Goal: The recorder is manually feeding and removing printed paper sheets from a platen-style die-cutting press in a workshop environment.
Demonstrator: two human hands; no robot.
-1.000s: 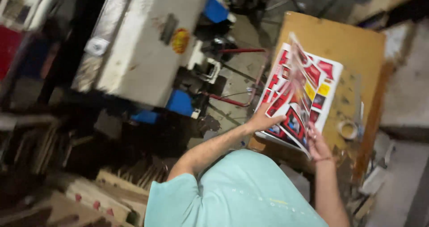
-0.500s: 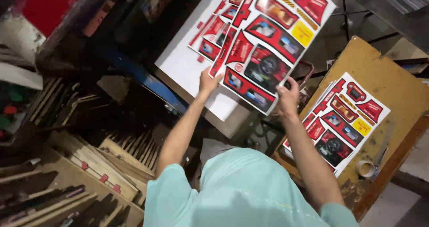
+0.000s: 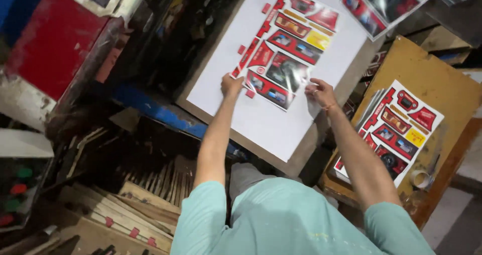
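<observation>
1. Seen from above, centre to upper centre of the frame: broad white board (image 3: 281, 119) lying tilted on the counter, near edge running diagonally from centre left down to centre right, with a blue metal rail (image 3: 155, 109) just below that edge.
2. Lying on the board, upper centre: glossy printed sheet (image 3: 288, 49) of red, yellow and black pre-cut shapes, flat, its lower corners under the two hands.
3. Right of the frame: yellow wooden counter (image 3: 427, 79), carrying a stack of matching printed sheets (image 3: 396, 129) and, near its lower right rim, a roll of tape (image 3: 420, 178).
4. Upper right corner: another printed sheet (image 3: 386, 4), partly cut off by the frame edge.
5. Left hand (image 3: 232, 85), centre: grip narrow, fingers pressed flat on the sheet's lower left corner, not closed around it.
6. Right hand (image 3: 321, 91), just right of centre: fingertips pinning the sheet's lower right edge, grip flat rather than clasped.
7. Judged step: squaring the sheet on the board; likely needing small slides toward a board edge, both corners kept down.
8. Open room: bare white board below and left of the sheet; cluttered dark machinery at upper left, stacked wooden slats (image 3: 140, 194) at lower left, little clearance there.
</observation>
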